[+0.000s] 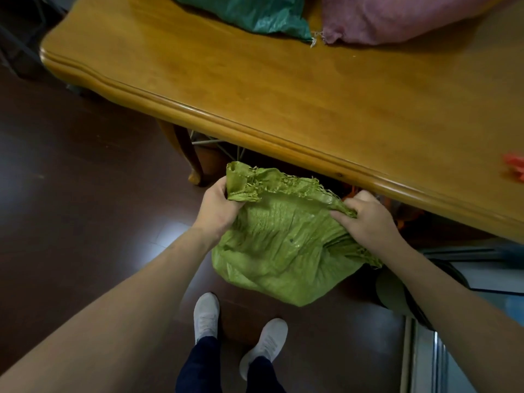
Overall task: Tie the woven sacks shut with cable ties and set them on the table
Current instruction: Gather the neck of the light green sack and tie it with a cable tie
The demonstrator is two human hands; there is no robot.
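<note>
Both hands, left hand (218, 207) and right hand (365, 219), grip the green sack's (283, 251) frayed mouth, held above the floor beside the tabletop (283, 95). Bunch it unevenly and loose edge may escape your tie.

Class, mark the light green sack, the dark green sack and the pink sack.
light green sack (283, 251): head view, wrinkled middle of its side.
dark green sack (255, 12): head view, its crumpled body.
pink sack (397, 18): head view, its bulging body.
</note>
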